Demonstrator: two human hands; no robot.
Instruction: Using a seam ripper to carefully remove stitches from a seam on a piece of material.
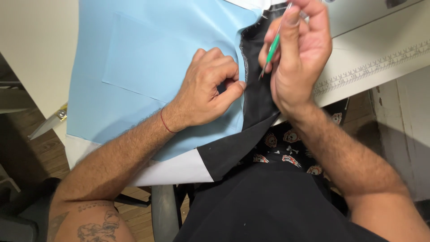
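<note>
Scissors [51, 120] peek out at the far left edge of the worktop [31, 49]. The blue cloth [134, 58] lies flat on it, with a pocket shape sewn on. The left hand [208, 89] rests on the blue cloth, its grip pinched shut on the seam. Just right, the black cloth [257, 96] meets the blue. The right hand [298, 54] is closed around a green tool [272, 49], tip at the seam.

Green tool's [273, 48] tip blurred — perhaps a seam ripper.
</note>
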